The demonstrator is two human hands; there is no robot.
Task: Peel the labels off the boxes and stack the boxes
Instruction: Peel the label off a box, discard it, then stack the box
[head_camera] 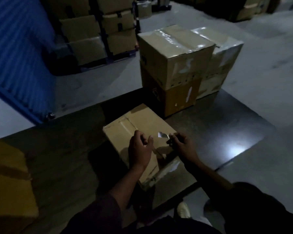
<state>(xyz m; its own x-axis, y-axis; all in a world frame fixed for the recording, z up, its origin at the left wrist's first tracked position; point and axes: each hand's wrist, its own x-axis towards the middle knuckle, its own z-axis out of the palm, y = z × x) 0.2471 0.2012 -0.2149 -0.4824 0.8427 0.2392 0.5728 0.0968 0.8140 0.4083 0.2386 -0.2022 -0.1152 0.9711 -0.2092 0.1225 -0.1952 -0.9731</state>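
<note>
- Box (139, 132): one flat cardboard carton lay closed in front of you on the dark table (227, 135), long side running away from you; its contents could not be seen.
- Label (162, 135): a small pale strip stood lifted off the box top, between your two hands, its far end free in the air.
- Right hand (181, 143): your fingers were curled tight, pinching the near end of the label just above the box's right edge.
- Left hand (139, 146): it rested on the box top just left of the label, fingers loosely curled, holding nothing.
- Stack (172, 65): two taped cartons sat one on the other at the table's far edge, well apart from your hands, closed.
- Third carton (222, 65): it stood touching the stack's right side, wrapped in shiny tape.
- Yellow carton (8, 179): at your left, partly in view.
- Shelved cartons (98, 29): stacked in the background.
</note>
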